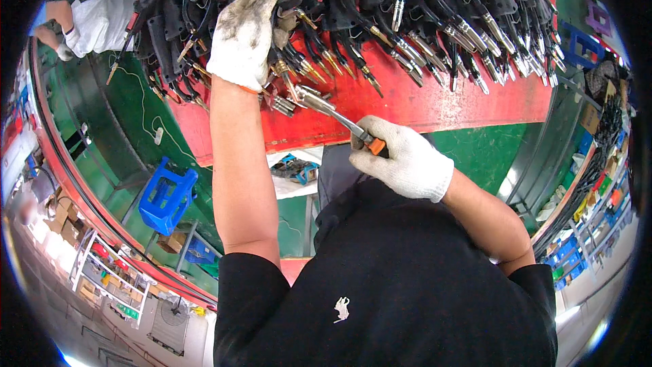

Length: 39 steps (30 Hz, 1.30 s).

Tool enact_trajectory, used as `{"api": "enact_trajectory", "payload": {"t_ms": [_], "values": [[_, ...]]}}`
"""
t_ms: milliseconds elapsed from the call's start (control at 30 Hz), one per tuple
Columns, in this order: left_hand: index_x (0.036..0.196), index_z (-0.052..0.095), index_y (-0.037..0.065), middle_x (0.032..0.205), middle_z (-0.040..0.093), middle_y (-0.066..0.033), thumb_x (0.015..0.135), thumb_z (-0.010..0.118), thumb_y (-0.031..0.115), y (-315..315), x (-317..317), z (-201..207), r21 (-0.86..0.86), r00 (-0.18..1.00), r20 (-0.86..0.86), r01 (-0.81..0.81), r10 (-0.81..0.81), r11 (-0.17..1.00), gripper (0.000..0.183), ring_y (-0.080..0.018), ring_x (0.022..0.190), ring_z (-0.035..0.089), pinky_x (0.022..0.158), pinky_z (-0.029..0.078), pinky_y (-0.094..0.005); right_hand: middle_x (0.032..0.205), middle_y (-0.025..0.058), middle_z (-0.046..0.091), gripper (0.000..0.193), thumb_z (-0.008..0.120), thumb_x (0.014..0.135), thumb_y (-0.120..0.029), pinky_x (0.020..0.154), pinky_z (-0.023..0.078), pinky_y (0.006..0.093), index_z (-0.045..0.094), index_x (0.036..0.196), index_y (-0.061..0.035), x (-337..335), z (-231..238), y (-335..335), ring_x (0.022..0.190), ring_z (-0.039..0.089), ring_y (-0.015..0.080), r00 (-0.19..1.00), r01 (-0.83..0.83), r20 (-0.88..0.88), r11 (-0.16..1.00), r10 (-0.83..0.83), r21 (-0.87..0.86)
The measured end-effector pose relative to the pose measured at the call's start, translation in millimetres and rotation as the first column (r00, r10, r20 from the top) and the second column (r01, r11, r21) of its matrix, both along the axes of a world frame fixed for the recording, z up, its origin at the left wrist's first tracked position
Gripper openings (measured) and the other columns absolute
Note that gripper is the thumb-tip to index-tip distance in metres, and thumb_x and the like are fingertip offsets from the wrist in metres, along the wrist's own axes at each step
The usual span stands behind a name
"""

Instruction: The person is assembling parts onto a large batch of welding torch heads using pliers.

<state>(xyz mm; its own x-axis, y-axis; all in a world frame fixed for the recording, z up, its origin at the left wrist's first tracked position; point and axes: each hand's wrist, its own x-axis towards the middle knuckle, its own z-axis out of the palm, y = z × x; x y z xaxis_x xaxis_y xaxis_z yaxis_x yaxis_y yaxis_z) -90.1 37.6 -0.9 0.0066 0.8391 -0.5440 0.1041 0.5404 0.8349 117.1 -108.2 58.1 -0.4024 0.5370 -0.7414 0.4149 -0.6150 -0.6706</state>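
Observation:
My left hand (246, 34), in a dirt-stained white glove, is closed around one of the black welding torches at the left of the pile; its fingers partly hide the grip. That torch's brass-coloured end (281, 70) points down toward me. In a white knit glove, my right hand (401, 156) grips a metal-shafted tool (350, 124) with an orange part (375, 145) at the hand. The tool's far end meets a shiny metal piece (314, 100) beside the brass end; I cannot tell how they join. Several more torches (468, 30) with silver nozzles lie side by side.
The torches rest on a red table (435, 112). A blue stool (166, 194) stands on the green floor at left. Another person's white-clothed arm (102, 20) shows at upper left. Black cables (598, 156) and shelving (584, 245) line the right side.

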Motion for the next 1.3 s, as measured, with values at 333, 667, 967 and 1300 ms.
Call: {"api": "enact_trajectory", "payload": {"t_ms": [333, 667, 967, 1300], "values": [[0.133, 0.062, 0.0, 0.128, 0.069, -0.0117, 0.104, 0.05, 0.027, -2, 1, 0, 0.094, 0.99, -0.103, 0.101, -0.091, 0.99, 0.041, -0.0182, 0.114, 0.066, 0.098, 0.05, -0.0284, 0.087, 0.0098, 0.062, 0.019, 0.066, 0.092, -0.018, 0.081, 0.051, 0.0351, 0.058, 0.101, -0.0042, 3, -6, -6, 0.084, 0.063, 0.0206, 1.0, -0.009, 0.003, 0.999, 0.009, 0.034], [0.125, 0.07, 0.007, 0.109, 0.074, -0.0012, 0.101, 0.06, 0.024, 0, -1, -5, 0.031, 0.992, -0.119, 0.04, -0.036, 0.999, 0.031, -0.0093, 0.078, 0.066, 0.06, 0.046, -0.0215, 0.089, 0.0114, 0.063, 0.02, 0.065, 0.093, -0.021, 0.082, 0.05, 0.0365, 0.058, 0.101, -0.0041, 6, -11, -4, 0.086, 0.063, 0.0229, 0.999, 0.028, -0.024, 0.999, -0.028, 0.02], [0.12, 0.072, 0.009, 0.098, 0.073, -0.0005, 0.1, 0.063, 0.03, 7, -10, 3, 0.108, 0.985, -0.146, 0.108, -0.092, 0.988, 0.031, -0.009, 0.07, 0.064, 0.055, 0.043, -0.0226, 0.086, 0.0078, 0.059, 0.02, 0.066, 0.093, -0.021, 0.079, 0.049, 0.0334, 0.058, 0.101, -0.0047, 18, -24, -13, 0.083, 0.058, 0.0186, 0.997, 0.072, -0.014, 0.997, -0.072, 0.038], [0.115, 0.072, 0.006, 0.084, 0.071, -0.0037, 0.094, 0.071, 0.033, 28, -39, 42, 0.09, 0.938, -0.294, 0.221, -0.186, 0.971, 0.034, -0.0094, 0.069, 0.062, 0.058, 0.046, -0.0252, 0.075, -0.0027, 0.051, 0.015, 0.065, 0.096, -0.019, 0.051, 0.038, 0.0252, 0.055, 0.101, -0.0089, 38, -32, -35, 0.06, 0.046, 0.0058, 0.941, 0.308, -0.103, 0.942, -0.322, -0.134]]}}
